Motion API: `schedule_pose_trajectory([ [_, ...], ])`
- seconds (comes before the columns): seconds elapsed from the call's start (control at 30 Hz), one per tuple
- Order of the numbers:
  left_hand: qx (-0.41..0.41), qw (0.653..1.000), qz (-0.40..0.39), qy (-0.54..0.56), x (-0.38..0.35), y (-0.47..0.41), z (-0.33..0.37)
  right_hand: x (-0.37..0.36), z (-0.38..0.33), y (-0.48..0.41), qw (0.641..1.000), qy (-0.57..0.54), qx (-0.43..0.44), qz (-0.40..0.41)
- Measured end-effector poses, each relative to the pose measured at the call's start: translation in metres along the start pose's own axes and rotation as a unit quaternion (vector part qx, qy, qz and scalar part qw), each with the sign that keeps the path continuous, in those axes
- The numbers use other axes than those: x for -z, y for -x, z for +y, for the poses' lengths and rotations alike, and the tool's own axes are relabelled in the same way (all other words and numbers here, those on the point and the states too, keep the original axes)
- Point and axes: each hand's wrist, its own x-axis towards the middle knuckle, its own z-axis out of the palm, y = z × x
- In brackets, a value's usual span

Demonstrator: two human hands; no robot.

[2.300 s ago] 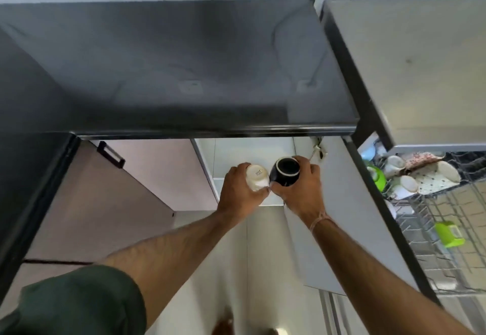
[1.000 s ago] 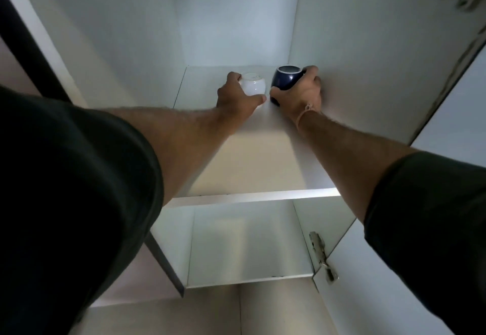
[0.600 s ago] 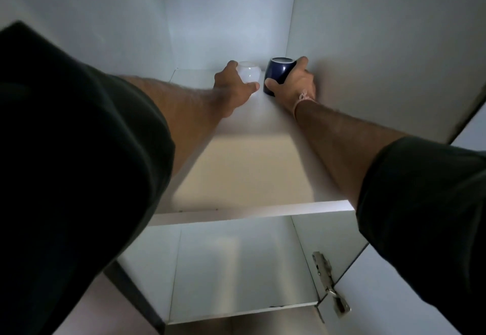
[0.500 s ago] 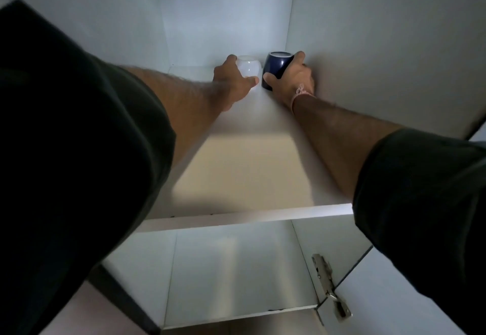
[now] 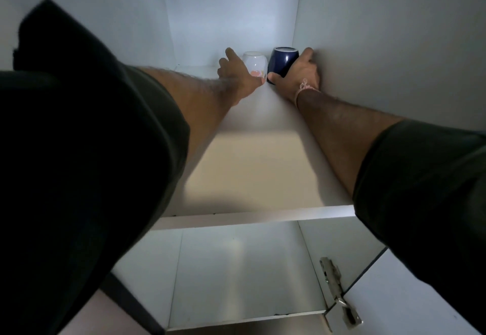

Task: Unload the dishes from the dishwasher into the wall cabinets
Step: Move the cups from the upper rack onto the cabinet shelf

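Cup [image 5: 285, 61] glossy navy, mug [image 5: 254, 65] rounded white

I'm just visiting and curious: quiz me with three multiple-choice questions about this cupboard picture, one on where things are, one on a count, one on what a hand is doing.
1. Where do the white cup and the blue cup stand? A) lower shelf B) cabinet door C) upper shelf, far back right.
2. How many cups are there? A) two B) four C) none.
3. The right hand is: A) hanging idle B) gripping the blue cup C) flat on the shelf.
Answers: 1 C, both sit deep on the upper board; 2 A, only this pair shows; 3 B, the hand curls round it.
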Motion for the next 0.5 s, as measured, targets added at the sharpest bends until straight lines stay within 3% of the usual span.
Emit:
schedule_pose_trajectory([
  [0.33,0.005,0.999,-0.020,-0.050,0.017,0.038,0.000,0.020,-0.004,0.032,0.998,0.004,-0.032,-0.056],
  [0.5,-0.012,0.997,-0.052,-0.054,0.035,0.079,0.001,0.040,-0.009,0.073,0.990,0.089,-0.041,-0.103],
])
